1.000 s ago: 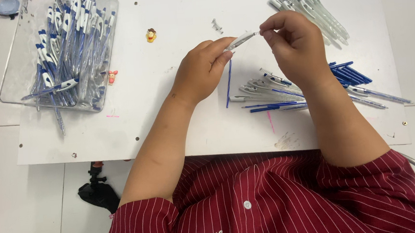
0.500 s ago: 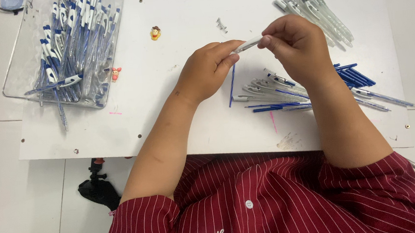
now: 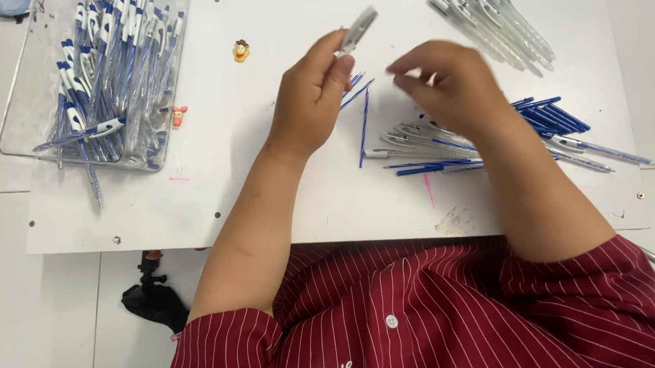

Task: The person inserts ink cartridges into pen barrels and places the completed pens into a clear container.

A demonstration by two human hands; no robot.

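My left hand (image 3: 312, 100) grips a clear pen barrel (image 3: 356, 28), lifted and tilted up to the right above the white table (image 3: 266, 180). My right hand (image 3: 451, 87) hovers just right of it, fingers pinched loosely, blurred; nothing clearly shows in it. Under the right hand lies a heap of pen parts with blue refills (image 3: 432, 146). A loose blue refill (image 3: 364, 127) lies between the hands. More blue refills (image 3: 553, 118) are fanned out to the right.
A clear tray (image 3: 37, 97) at the far left holds several assembled blue-and-white pens (image 3: 104, 69). A pile of clear pen barrels (image 3: 493, 22) lies at the far right. Two tiny toy figures (image 3: 240, 51) (image 3: 177, 116) sit on the table. A black object (image 3: 151, 300) rests on the floor.
The hands were joined on one pen barrel. Now they have parted: the left hand has raised the barrel up and away, and the right hand has let go and dropped toward the heap.
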